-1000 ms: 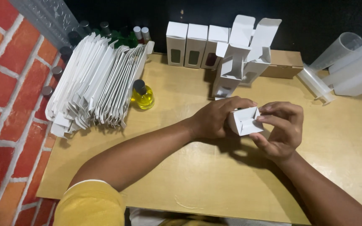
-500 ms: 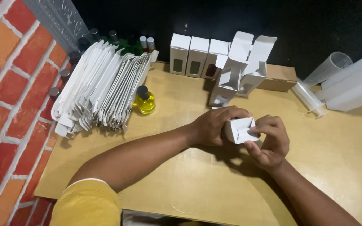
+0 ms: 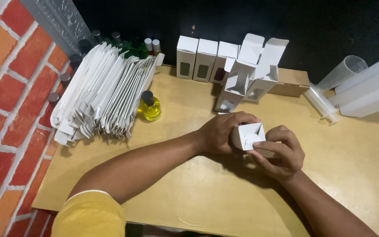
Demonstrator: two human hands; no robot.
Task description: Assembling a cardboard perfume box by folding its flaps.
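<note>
White carton end being folded between both hands

White card is what both hands are closed on: a small white carton (image 3: pixel 249 136) is held just above the worktop (image 3: pixel 189 193), near its middle. The left hand (image 3: pixel 221 134) is wrapped around the carton's body, its grip closed on it, while the right hand (image 3: pixel 281 151) pinches the end from below and the side, thumb and fingers shut on the flaps. Compared with a second ago, the carton has been turned and drawn a little lower and closer to the body; the open end with its tucked flaps now faces the camera, and the right hand's fingers have curled further over it. The folding of that end is judged to be under way, not finished, since the flaps are seen still standing apart.

Behind the hands, two erected white cartons (image 3: pixel 246 74) are stood with their top flaps open, leaning against each other. Further back, three closed white boxes with small dark windows (image 3: pixel 205 59) are lined against the dark wall. A thick fan of flat white carton blanks (image 3: pixel 106 96) is stacked at the left, beside the brick wall. A small bottle of yellow liquid with a dark cap (image 3: pixel 149 106) is set just beside the blanks. A flat brown cardboard box (image 3: pixel 292 83) is lying behind the open cartons, and clear plastic tubes (image 3: pixel 352 87) are laid at the right edge.
</note>
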